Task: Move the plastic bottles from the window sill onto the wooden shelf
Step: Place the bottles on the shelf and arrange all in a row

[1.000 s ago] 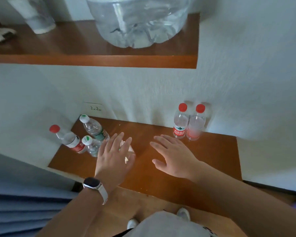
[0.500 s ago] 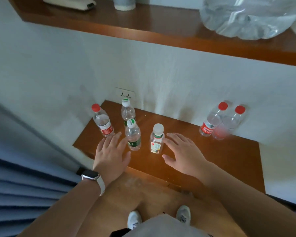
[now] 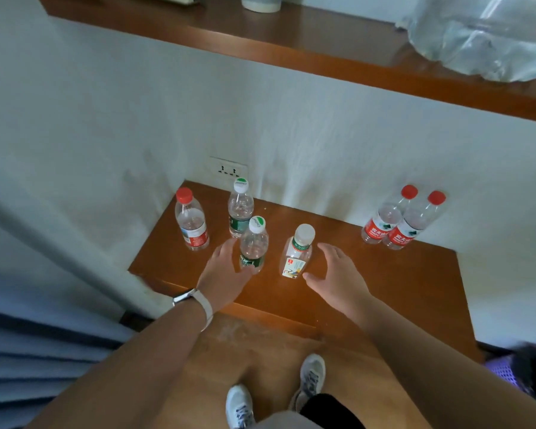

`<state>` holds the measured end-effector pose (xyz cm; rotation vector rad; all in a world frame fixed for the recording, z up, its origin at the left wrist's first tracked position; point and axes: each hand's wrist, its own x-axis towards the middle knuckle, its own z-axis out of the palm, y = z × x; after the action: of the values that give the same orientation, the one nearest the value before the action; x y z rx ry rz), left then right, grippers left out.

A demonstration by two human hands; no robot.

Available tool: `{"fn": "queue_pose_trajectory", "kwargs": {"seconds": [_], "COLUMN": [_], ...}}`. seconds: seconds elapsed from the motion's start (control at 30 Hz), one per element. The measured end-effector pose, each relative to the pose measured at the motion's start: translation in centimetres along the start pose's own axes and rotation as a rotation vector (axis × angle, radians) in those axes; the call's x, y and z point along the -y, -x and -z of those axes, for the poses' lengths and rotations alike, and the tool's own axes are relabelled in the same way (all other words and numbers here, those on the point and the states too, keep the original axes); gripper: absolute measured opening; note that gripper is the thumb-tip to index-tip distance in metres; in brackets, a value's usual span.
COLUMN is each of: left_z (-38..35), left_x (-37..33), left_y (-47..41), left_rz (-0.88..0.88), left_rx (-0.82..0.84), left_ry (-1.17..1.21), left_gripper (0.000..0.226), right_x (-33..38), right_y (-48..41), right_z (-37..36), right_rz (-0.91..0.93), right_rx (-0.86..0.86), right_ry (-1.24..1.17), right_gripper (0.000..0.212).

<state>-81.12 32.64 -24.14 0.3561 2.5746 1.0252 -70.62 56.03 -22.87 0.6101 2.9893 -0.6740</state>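
Several clear plastic bottles stand on the low wooden ledge. At the left are a red-capped bottle, a green-capped bottle by the wall and a second green-capped bottle nearer me. A white-capped bottle stands mid-ledge, and two red-capped bottles stand at the right by the wall. My left hand is spread around the near green-capped bottle, thumb in front, with no clear grip. My right hand is open just right of the white-capped bottle. The upper wooden shelf runs overhead.
A large clear water jug lies on the upper shelf at the right, and a pale cup stands further left on it. A wall socket sits behind the bottles. Blue curtain folds hang at the left. My shoes are below.
Both hands have moved forward to the two nearest bottles, the left spreading around the green-capped one and the right closing in beside the white-capped one. The view shifted left.
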Motion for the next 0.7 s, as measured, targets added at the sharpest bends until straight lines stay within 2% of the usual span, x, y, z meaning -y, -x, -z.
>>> {"fn": "queue_pose_trajectory", "kwargs": {"seconds": [0.1,0.2,0.3,0.5,0.7], "left_z": [-0.2,-0.1,0.0,-0.7,-1.7], "left_x": [0.2,0.2,-0.3,-1.2,-2.7], "left_y": [-1.5,-2.9,-4.2,-6.2,-7.3], "left_rz": [0.040,0.010,-0.065,-0.060,-0.027], "left_rx": [0.034,0.022,0.105,0.194,0.116], "left_ry": [0.104,0.080,0.136,0.241,0.251], "left_gripper": [0.082,0.083,0.080,0.064,0.057], "right_x": [-0.4,-0.6,-0.5,-0.1,-0.6], "right_y": [-1.6,-3.2,-4.6,-5.7,-6.8], "right_z": [-0.6,-1.2,-1.5,-2.5,-2.1], "right_rz": [-0.129,-0.155,-0.149,-0.067,-0.011], "right_rx": [0.045,0.082,0.107,0.139,0.158], "right_ry": [-0.133,-0.207,-0.250,-0.341,-0.441], "right_gripper": [0.093,0.096,0.095,0.076,0.062]}}
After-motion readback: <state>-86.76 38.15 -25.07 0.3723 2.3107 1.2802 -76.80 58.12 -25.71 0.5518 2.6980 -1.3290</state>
